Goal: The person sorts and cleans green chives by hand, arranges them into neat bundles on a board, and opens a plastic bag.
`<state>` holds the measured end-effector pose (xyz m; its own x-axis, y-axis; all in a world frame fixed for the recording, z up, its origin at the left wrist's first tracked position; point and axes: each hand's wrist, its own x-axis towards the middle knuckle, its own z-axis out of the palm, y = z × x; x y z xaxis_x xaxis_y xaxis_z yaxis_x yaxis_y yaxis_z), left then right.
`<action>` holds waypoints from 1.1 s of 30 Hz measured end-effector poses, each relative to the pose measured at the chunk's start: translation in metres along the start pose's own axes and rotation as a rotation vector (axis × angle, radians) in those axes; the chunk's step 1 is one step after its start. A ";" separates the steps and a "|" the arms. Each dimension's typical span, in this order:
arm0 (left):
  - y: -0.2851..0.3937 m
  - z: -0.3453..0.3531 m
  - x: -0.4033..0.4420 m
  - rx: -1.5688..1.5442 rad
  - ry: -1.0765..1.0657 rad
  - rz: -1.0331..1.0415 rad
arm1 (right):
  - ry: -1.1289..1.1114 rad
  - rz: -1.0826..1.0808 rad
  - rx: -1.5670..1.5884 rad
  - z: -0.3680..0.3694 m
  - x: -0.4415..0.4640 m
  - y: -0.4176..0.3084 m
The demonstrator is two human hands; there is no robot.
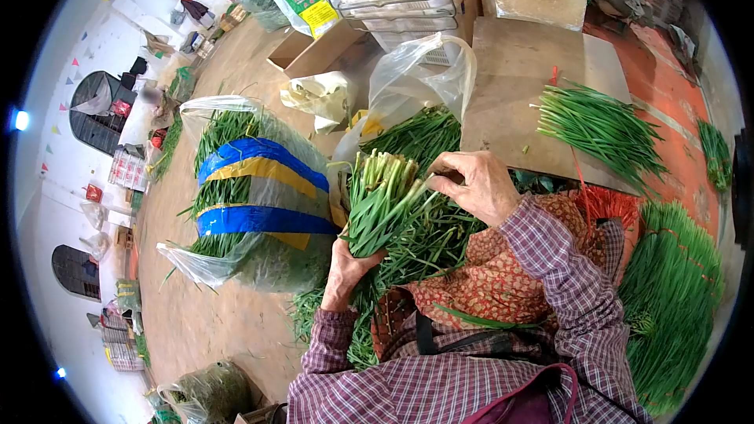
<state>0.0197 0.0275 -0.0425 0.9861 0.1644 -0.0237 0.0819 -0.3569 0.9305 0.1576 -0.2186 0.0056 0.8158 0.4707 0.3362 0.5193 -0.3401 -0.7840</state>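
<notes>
We are holding a thick bunch of green stalks [381,196] upright in front of our lap, just right of a plastic bag [267,243] of greens that is wearing bands of blue and yellow tape [236,221]. The bunch is showing its ends uppermost: they are forming an uneven cluster, pale yellow-green with tan and brownish tips, while the stalks below are turning a fresher, brighter green and the flat leaves are bending down toward our palm. Our left hand [352,268] is wrapping round the lower part of the bunch, its fingers curled in and partly hidden by the leaves. Our right hand [479,188] is hovering at the bunch's right edge, with thumb and forefinger sitting close together beside the pale end of a thin stalk [419,201]; we are not able to tell whether they are gripping it. Darker loose greens [432,247] are lying in a tangle beneath and behind the bunch, reaching our patterned apron [503,275]. Farther right, a smaller bundle [601,129] is lying on a cardboard sheet [506,102], and a large heap of long greens [675,306] is resting beside us
</notes>
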 end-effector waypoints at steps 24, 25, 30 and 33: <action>-0.008 0.021 -0.007 -0.760 -0.371 -0.289 | 0.274 0.179 0.496 -0.023 0.011 0.009; -0.013 0.021 -0.007 -0.760 -0.371 -0.288 | 0.329 0.153 0.491 -0.030 0.011 0.011; -0.012 0.023 -0.007 -0.863 -0.490 -0.228 | -0.164 0.155 0.282 -0.016 0.006 0.003; -0.008 0.022 -0.012 -0.847 -0.441 -0.256 | -0.355 0.105 0.136 0.007 0.003 0.000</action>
<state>0.0099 0.0079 -0.0577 0.9328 -0.2736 -0.2347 0.3391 0.4456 0.8285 0.1584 -0.2108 0.0031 0.7112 0.6997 0.0675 0.3797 -0.3017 -0.8745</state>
